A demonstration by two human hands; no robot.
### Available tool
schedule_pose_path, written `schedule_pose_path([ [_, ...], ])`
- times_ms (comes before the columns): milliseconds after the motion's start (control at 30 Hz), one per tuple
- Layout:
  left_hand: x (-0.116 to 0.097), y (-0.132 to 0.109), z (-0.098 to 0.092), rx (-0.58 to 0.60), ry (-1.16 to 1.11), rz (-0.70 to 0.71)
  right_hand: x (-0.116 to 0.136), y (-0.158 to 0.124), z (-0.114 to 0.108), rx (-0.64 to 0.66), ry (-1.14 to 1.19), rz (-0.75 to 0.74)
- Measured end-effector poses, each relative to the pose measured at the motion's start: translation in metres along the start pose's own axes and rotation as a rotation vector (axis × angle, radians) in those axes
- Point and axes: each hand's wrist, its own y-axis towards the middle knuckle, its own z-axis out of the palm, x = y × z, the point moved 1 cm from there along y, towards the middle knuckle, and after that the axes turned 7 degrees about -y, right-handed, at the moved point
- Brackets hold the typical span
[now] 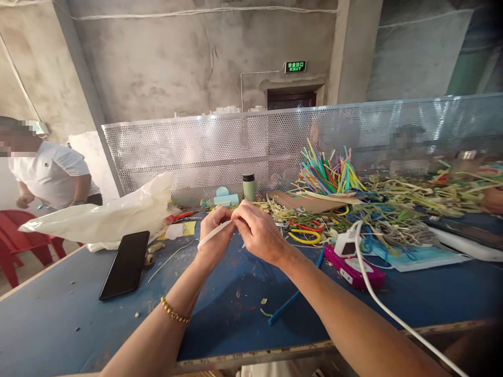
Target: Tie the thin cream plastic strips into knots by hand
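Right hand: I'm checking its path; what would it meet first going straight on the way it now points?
The left hand, just ahead of the right hand, with the pale strip along it; whether the two hands touch is hard to tell.

white strip (214, 233) partly hidden by left hand (220, 243) and right hand (257, 230), blue stick (285, 308) partly covered by right forearm (326, 298), person (55, 175) and chair (24, 233) cut off at left, cable (358, 248) cut off below, jar (466, 167) blurred at right
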Motion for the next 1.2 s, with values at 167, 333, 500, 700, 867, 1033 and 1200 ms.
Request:
schedule_pose_path([
  [167,0.003,0.001,-0.002,-0.01,-0.035,0.027,-0.005,0.004,-0.004,-0.042,0.115,-0.042],
  [333,0.008,0.005,-0.001,-0.047,-0.388,-0.237,-0.015,0.008,-0.009,-0.147,0.199,0.247],
  [500,0.006,0.004,0.001,0.0,-0.521,-0.292,-0.017,0.006,-0.001,0.098,0.483,0.503],
  [700,0.0,0.004,0.001,0.068,-0.498,-0.316,-0.021,0.007,-0.002,0.035,0.571,0.515],
  [867,-0.004,0.008,-0.005,0.168,-0.659,-0.41,-0.019,0.01,-0.01,0.003,0.58,0.452],
  [1033,-0.006,0.009,-0.007,0.147,-0.657,-0.437,-0.012,0.009,-0.01,0.002,0.513,0.388],
  [1200,-0.004,0.007,-0.003,0.136,-0.49,-0.377,-0.014,0.007,-0.004,0.0,0.45,0.357],
])
